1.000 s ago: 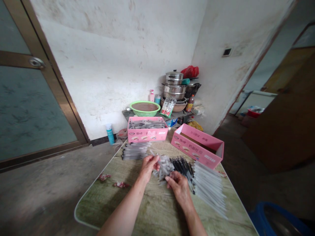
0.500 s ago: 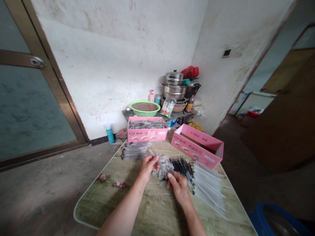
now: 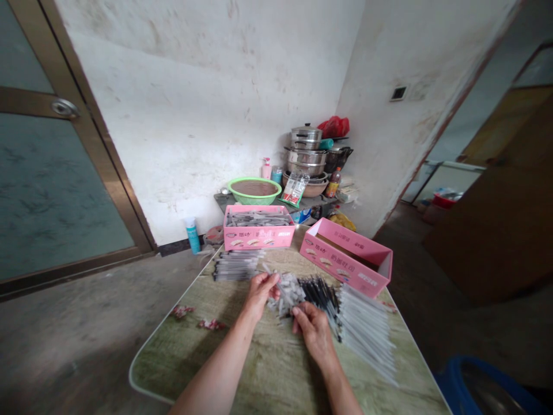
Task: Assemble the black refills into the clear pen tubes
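Note:
My left hand [image 3: 260, 294] is closed, with a thin translucent pen part [image 3: 266, 268] pinched at the fingertips and jutting up and left. A heap of small frosted pen caps [image 3: 290, 293] lies between the hands. At the heap's near right edge, my right hand [image 3: 314, 329] has thumb and forefinger pressed together; what they hold, if anything, is too small to make out. Black-tipped refills [image 3: 322, 295] lie just beyond that hand. Right of them is a spread of clear pen barrels [image 3: 367, 329]. Grey pens with dark ends [image 3: 237, 266] lie in rows beyond my left hand.
A pink box [image 3: 259, 237] full of pens stands at the table's far edge. Another pink box [image 3: 341, 262] stands to its right. Behind are a green basin [image 3: 254, 196] and stacked steel pots [image 3: 306, 158]. A blue rim [image 3: 488, 374] shows at lower right.
My right hand has shifted very slightly, its fingertips still by the cap heap. The left hand and the pen parts look unchanged.

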Demonstrator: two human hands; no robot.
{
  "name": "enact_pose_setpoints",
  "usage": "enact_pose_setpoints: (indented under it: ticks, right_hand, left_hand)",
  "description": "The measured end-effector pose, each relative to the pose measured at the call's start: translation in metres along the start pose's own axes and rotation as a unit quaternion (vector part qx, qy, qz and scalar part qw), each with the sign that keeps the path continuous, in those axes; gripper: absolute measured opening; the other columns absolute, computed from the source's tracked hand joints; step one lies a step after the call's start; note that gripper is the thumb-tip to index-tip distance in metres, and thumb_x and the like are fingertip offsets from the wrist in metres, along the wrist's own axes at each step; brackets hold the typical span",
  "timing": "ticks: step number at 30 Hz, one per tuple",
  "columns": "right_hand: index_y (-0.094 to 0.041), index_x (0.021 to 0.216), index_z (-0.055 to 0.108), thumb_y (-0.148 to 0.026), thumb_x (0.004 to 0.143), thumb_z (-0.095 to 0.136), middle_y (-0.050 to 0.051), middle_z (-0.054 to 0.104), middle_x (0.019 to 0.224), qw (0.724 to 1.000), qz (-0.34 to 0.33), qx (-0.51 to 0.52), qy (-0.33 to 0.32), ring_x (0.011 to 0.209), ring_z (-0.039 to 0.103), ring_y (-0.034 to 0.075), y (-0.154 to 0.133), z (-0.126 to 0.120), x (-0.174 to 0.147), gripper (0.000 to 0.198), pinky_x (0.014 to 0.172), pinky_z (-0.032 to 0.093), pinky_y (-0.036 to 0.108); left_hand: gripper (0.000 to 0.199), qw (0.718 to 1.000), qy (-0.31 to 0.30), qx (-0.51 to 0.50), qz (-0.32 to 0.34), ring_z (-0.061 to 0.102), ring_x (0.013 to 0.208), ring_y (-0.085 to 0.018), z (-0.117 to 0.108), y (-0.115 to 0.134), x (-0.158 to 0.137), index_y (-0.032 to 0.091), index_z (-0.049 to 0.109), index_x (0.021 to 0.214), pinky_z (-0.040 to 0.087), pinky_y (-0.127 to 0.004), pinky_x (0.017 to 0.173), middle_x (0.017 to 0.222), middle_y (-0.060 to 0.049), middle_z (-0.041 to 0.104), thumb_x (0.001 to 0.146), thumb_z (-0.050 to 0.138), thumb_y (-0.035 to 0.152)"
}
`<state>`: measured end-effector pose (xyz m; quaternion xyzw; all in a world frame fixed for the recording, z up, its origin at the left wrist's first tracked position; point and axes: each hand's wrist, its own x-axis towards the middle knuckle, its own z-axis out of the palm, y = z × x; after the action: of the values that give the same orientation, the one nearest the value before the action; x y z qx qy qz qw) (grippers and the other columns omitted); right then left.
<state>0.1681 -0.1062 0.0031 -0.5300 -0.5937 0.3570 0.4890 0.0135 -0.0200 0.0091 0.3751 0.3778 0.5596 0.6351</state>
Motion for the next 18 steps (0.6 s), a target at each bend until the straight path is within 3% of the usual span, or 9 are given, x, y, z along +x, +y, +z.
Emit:
enact_pose_setpoints:
  ticks: [4, 9, 13, 18]
  right_hand:
    - [-0.018, 0.069, 0.06, -0.049, 0.08, 0.068, -0.002, 0.057, 0.057, 0.999, 0.006, 0.038, 0.024, 0.054, 0.05, 0.014, -0.0009, 0.0001, 0.0003, 0.033, 0.054, 0.037, 0.024]
    - [-0.019, 0.058, 0.058, -0.052, 0.091, 0.051, 0.0, 0.055, 0.052, 1.0, 0.007, -0.006, -0.003, 0.051, 0.047, 0.014, -0.0044, -0.0008, -0.0007, 0.047, 0.054, 0.036, 0.025]
    - [-0.019, 0.07, 0.059, -0.054, 0.079, 0.066, -0.002, 0.056, 0.056, 0.999, 0.021, 0.032, 0.023, 0.053, 0.048, 0.014, -0.0051, -0.0005, 0.0003, 0.037, 0.053, 0.036, 0.024]
    - [-0.019, 0.059, 0.055, -0.052, 0.091, 0.049, 0.0, 0.054, 0.052, 1.0, 0.011, 0.0, -0.014, 0.05, 0.047, 0.014, -0.0063, -0.0019, 0.0001, 0.046, 0.054, 0.036, 0.025]
  left_hand:
    - [0.047, 1.0, 0.002, -0.004, 0.003, 0.052, 0.042, -0.009, 0.0011, 0.0018, -0.0007, 0.011, 0.066, 0.067, 0.043, -0.02, 0.039, 0.054, 0.0, 0.059, 0.057, 0.083, 0.054]
    - [0.045, 1.0, 0.002, -0.003, 0.006, 0.052, 0.042, -0.009, 0.0011, 0.0017, -0.001, 0.011, 0.066, 0.068, 0.043, -0.02, 0.04, 0.053, 0.0, 0.059, 0.059, 0.082, 0.053]
    - [0.045, 1.0, 0.0, -0.001, 0.004, 0.052, 0.042, -0.01, 0.0002, 0.0004, -0.0006, 0.011, 0.067, 0.069, 0.044, -0.021, 0.04, 0.053, 0.0, 0.058, 0.059, 0.082, 0.052]
    - [0.045, 1.0, -0.002, 0.0, 0.011, 0.052, 0.043, -0.009, -0.0007, 0.0001, -0.0003, 0.011, 0.066, 0.069, 0.044, -0.02, 0.04, 0.055, 0.0, 0.059, 0.061, 0.081, 0.053]
